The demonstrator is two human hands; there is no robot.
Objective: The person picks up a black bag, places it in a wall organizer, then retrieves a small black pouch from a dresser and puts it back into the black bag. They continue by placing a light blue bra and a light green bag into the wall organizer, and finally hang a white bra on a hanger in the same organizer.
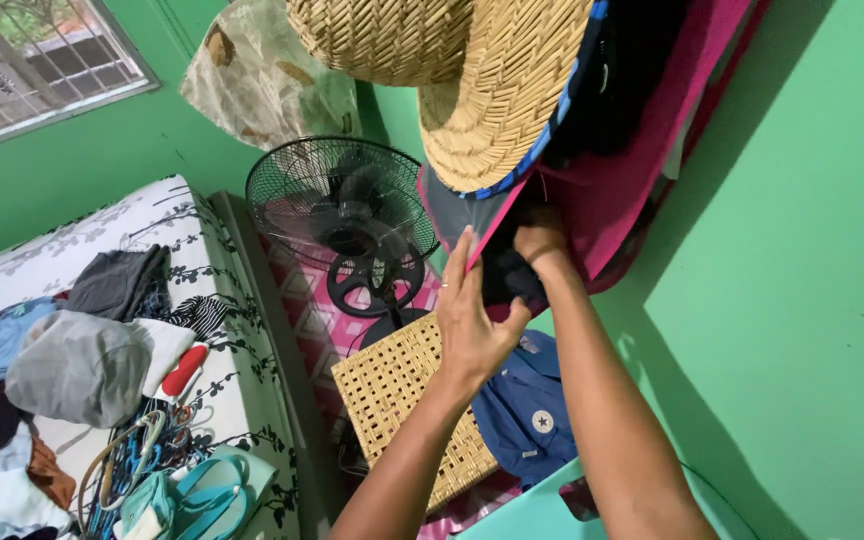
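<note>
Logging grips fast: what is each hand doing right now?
Left hand: open, flat against the pink garment hanging on the wall.
Right hand: tucked into dark clothes; grip cannot be told.

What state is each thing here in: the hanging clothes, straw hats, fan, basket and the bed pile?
Pink hanging garment: hung on the green wall, edge held by both hands.
Left hand: flat against the garment's edge.
Right hand: reaching into the dark clothes.
Woven straw hats: hanging over the clothes.
Black standing fan: upright; running or not, cannot tell.
Woven square basket: tilted.
Clothes pile on the bed: heaped, unfolded.
</note>
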